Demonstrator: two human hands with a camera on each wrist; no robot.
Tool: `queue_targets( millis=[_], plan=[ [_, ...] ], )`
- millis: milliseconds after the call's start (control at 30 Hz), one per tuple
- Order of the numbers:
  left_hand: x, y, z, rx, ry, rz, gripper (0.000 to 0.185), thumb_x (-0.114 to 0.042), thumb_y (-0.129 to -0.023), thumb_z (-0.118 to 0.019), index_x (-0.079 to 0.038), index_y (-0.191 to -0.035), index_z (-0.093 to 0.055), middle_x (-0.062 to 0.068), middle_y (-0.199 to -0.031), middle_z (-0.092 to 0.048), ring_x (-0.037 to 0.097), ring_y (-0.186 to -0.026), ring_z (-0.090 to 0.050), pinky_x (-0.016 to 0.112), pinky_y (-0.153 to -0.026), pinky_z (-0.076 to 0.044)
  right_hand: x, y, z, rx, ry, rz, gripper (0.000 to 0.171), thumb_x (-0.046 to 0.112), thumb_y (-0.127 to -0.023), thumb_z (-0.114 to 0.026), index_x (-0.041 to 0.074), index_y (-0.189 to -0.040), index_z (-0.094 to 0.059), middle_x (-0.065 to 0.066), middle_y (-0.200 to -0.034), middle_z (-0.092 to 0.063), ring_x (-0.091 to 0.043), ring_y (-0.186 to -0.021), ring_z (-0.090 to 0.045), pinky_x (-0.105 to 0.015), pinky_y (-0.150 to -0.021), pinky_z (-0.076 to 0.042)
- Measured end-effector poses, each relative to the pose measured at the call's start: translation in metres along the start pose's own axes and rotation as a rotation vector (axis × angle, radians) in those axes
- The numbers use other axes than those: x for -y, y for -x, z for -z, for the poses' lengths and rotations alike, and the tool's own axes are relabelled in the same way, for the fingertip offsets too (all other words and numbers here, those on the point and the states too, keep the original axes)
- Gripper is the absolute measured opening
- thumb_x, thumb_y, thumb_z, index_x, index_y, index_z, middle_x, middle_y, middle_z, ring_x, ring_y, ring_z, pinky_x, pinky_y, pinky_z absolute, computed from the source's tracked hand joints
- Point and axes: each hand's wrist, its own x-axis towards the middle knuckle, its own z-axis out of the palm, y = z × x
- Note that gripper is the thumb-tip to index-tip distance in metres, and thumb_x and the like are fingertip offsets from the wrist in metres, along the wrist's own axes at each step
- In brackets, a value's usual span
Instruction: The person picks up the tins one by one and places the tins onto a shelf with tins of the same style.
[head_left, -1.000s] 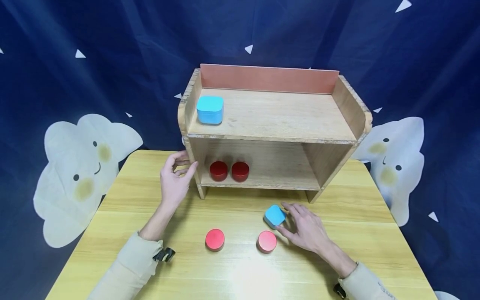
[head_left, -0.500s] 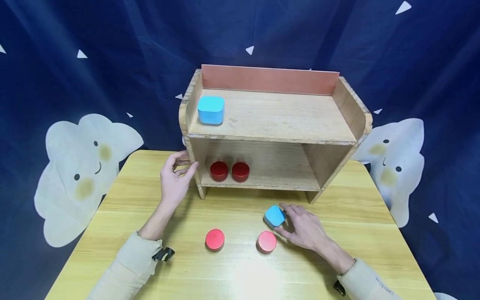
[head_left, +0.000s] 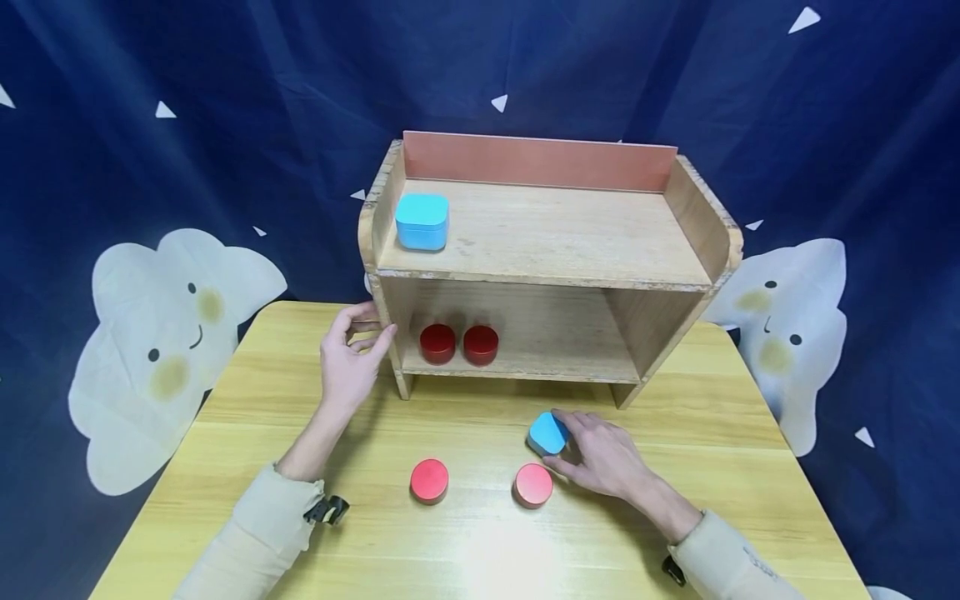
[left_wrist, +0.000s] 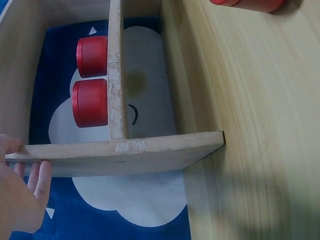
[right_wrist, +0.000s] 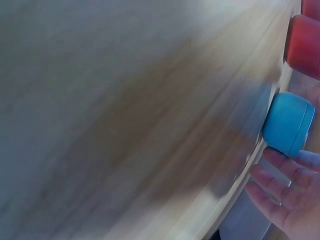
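Note:
My left hand (head_left: 351,354) holds the left side panel of a small wooden shelf (head_left: 540,237); in the left wrist view its thumb and fingers lie on either side of the panel edge. On the table, my right hand (head_left: 603,457) has thumb and index finger around a small blue lidded box (head_left: 547,434), also seen as a blue box (right_wrist: 287,122) by the fingertips in the right wrist view. Close by stands a red round tin (head_left: 533,485), with another red tin (head_left: 430,481) farther left. Inside the lower shelf are two darker red tins (head_left: 437,343), side by side.
A second blue box (head_left: 422,222) sits at the left end of the top shelf. The shelf stands on a wooden table (head_left: 247,433), before a dark blue curtain (head_left: 225,100) with white clouds.
My right hand has shifted slightly left and its fingers now cover more of the blue box. The left hand has stayed on the panel.

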Motion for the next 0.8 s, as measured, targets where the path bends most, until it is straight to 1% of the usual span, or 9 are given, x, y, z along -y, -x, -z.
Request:
queue_targets(
  millis=[100, 233, 433, 700, 733, 767, 800],
  plan=[
    [0.0, -0.0001, 0.0003, 0.002, 0.002, 0.001, 0.038, 0.006, -0.09, -0.077, 0.008, -0.126, -0.065, -0.02, -0.107, -0.065, -0.001, -0.095, -0.066, 0.014, -0.081, -0.063, 0.0005, -0.0015, -0.0006, 0.002, 0.001, 0.007, 0.079, 0.058, -0.085, -0.081, 0.009, -0.144, -0.062, -0.014, -0.127, -0.075, -0.032, -0.111, -0.074, -0.045, -0.081, -0.066],
    [0.0013, -0.0004, 0.0002, -0.003, 0.004, 0.002, 0.038, 0.006, -0.089, -0.077, 0.008, -0.126, -0.065, -0.019, -0.107, -0.065, -0.001, -0.094, -0.066, 0.013, -0.08, -0.062, 0.0005, -0.0031, -0.0011, 0.003, 0.003, 0.014, 0.078, 0.058, -0.085, -0.081, 0.009, -0.143, -0.063, -0.013, -0.126, -0.076, -0.032, -0.11, -0.075, -0.044, -0.08, -0.066],
    [0.0026, -0.0004, -0.0005, -0.007, 0.001, -0.004, 0.039, 0.007, -0.09, -0.077, 0.01, -0.126, -0.064, -0.017, -0.108, -0.064, -0.001, -0.095, -0.067, 0.012, -0.08, -0.062, -0.0026, -0.0043, -0.0009, -0.021, 0.01, 0.042, 0.074, 0.055, -0.084, -0.083, 0.007, -0.137, -0.066, -0.014, -0.126, -0.076, -0.032, -0.108, -0.076, -0.042, -0.08, -0.067],
    [0.0018, -0.0001, -0.0017, -0.008, 0.015, -0.013, 0.038, 0.007, -0.09, -0.077, 0.008, -0.126, -0.065, -0.02, -0.106, -0.066, 0.0, -0.095, -0.067, 0.014, -0.08, -0.063, -0.0072, -0.003, 0.0001, -0.049, 0.021, 0.077, 0.068, 0.05, -0.082, -0.087, 0.008, -0.133, -0.068, -0.01, -0.119, -0.078, -0.025, -0.099, -0.077, -0.034, -0.073, -0.066],
    [0.002, -0.0003, -0.0017, -0.009, 0.015, -0.014, 0.038, 0.007, -0.089, -0.077, 0.008, -0.126, -0.065, -0.02, -0.106, -0.066, 0.001, -0.094, -0.067, 0.014, -0.08, -0.063, -0.0075, -0.003, 0.0002, -0.051, 0.022, 0.079, 0.068, 0.049, -0.082, -0.087, 0.008, -0.132, -0.068, -0.009, -0.118, -0.078, -0.024, -0.098, -0.077, -0.034, -0.073, -0.066],
    [0.0024, -0.0004, -0.0018, -0.011, 0.013, -0.013, 0.038, 0.007, -0.089, -0.077, 0.008, -0.126, -0.065, -0.016, -0.107, -0.068, 0.0, -0.094, -0.067, 0.014, -0.08, -0.063, -0.0077, -0.003, 0.0006, -0.053, 0.021, 0.082, 0.067, 0.049, -0.081, -0.087, 0.008, -0.132, -0.069, -0.008, -0.117, -0.078, -0.023, -0.097, -0.076, -0.032, -0.072, -0.065],
    [0.0025, -0.0005, -0.0018, -0.012, 0.013, -0.013, 0.038, 0.007, -0.089, -0.077, 0.008, -0.125, -0.065, -0.017, -0.107, -0.067, 0.0, -0.094, -0.067, 0.014, -0.08, -0.063, -0.0078, -0.0031, 0.0008, -0.052, 0.022, 0.084, 0.067, 0.048, -0.081, -0.088, 0.009, -0.131, -0.069, -0.007, -0.116, -0.078, -0.022, -0.096, -0.076, -0.032, -0.072, -0.065]
  ],
)
